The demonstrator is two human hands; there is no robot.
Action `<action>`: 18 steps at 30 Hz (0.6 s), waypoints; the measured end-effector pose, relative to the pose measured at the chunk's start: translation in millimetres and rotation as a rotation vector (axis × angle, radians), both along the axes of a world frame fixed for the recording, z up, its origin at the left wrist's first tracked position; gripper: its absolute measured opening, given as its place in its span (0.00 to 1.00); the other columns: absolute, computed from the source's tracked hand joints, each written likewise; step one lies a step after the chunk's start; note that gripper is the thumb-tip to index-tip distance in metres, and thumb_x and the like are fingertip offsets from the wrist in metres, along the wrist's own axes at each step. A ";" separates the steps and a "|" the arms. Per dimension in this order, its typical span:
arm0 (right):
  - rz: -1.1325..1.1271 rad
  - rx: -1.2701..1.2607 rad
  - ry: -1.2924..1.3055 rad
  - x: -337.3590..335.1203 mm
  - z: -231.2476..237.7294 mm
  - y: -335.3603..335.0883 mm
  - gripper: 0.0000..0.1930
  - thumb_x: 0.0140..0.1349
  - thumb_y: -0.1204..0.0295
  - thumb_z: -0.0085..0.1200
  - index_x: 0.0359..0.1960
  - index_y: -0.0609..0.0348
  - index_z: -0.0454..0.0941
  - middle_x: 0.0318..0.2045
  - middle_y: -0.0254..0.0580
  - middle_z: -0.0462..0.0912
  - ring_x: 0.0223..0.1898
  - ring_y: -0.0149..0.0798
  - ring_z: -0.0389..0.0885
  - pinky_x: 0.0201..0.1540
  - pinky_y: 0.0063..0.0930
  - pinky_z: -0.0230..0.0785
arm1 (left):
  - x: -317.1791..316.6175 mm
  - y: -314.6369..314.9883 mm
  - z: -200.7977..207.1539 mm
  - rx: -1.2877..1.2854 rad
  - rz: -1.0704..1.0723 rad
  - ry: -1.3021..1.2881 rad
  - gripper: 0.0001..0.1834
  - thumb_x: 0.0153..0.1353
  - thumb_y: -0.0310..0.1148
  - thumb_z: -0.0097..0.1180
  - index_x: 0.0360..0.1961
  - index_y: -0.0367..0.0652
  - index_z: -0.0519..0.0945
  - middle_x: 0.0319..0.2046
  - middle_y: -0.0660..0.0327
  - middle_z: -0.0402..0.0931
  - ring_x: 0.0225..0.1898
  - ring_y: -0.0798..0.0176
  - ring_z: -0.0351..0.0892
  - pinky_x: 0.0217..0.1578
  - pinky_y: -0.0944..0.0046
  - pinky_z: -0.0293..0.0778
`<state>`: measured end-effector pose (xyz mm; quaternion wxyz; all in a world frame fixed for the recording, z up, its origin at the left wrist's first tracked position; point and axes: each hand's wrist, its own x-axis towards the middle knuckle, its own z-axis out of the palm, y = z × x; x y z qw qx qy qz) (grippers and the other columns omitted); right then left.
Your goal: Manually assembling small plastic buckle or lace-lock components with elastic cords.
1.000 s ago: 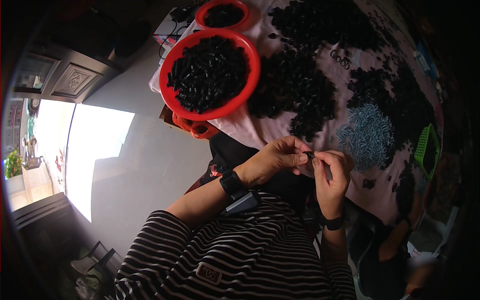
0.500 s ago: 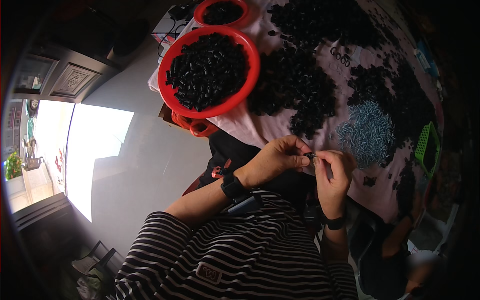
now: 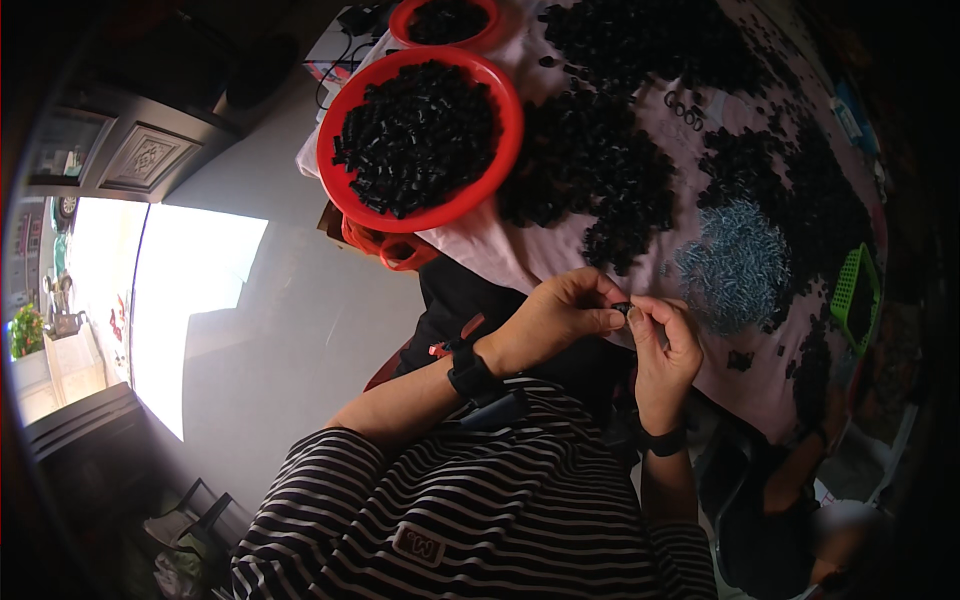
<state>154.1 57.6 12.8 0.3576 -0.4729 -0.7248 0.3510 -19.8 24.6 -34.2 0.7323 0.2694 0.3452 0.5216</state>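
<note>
Between the fingertips of both hands is a small black plastic part (image 3: 622, 308), held just in front of the table's near edge. My left hand (image 3: 570, 308) pinches it from the left with thumb and forefinger. On its other side, my right hand (image 3: 665, 345) is closed, thumb and forefinger meeting at the part; whether a screw is also in those fingers is too small to tell. Closest to my right hand lies a heap of silvery-blue screws (image 3: 735, 265). Heaps of similar black parts (image 3: 625, 190) spread over the pink cloth (image 3: 545, 250) beyond my hands.
A large red basin (image 3: 510, 150) full of black parts stands at the table's left edge, a smaller red basin (image 3: 490, 30) behind it. A green basket (image 3: 852, 290) sits at the right edge. Another person's arm (image 3: 795, 475) shows at lower right. Black chair (image 3: 195, 515) at lower left.
Both hands stay together around the black part, with only slight shifts of the fingers. My right hand's fingers have drawn in a little closer to the left.
</note>
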 end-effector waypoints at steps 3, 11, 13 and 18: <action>0.031 0.056 -0.023 1.4 -1.0 0.2 0.10 0.63 0.81 0.64 0.45 0.59 0.87 0.37 0.36 0.83 0.42 0.36 0.79 0.48 0.29 0.69 | -0.7 -0.8 1.9 0.012 0.023 0.014 0.12 0.68 0.27 0.64 0.50 0.38 0.79 0.45 0.63 0.82 0.48 0.69 0.83 0.52 0.68 0.81; 0.166 0.071 -0.111 -0.6 10.1 3.3 0.13 0.65 0.81 0.64 0.51 0.60 0.88 0.37 0.33 0.81 0.40 0.30 0.78 0.45 0.24 0.71 | -4.5 -1.9 -1.4 -0.021 0.040 -0.068 0.11 0.68 0.26 0.65 0.49 0.37 0.79 0.44 0.63 0.82 0.47 0.70 0.83 0.52 0.68 0.81; 0.159 0.069 -0.074 4.0 0.8 9.5 0.13 0.65 0.81 0.63 0.51 0.61 0.87 0.37 0.36 0.83 0.39 0.31 0.80 0.43 0.24 0.73 | -5.1 -1.6 -0.9 -0.010 0.058 -0.073 0.11 0.67 0.26 0.65 0.48 0.38 0.79 0.44 0.64 0.82 0.47 0.70 0.83 0.52 0.69 0.81; -0.027 -0.038 -0.024 7.7 -30.4 35.4 0.08 0.66 0.79 0.62 0.45 0.59 0.82 0.37 0.37 0.85 0.40 0.35 0.83 0.48 0.31 0.71 | -12.2 -2.0 5.0 0.010 -0.018 0.027 0.10 0.66 0.25 0.66 0.47 0.39 0.81 0.42 0.66 0.83 0.45 0.73 0.82 0.51 0.70 0.79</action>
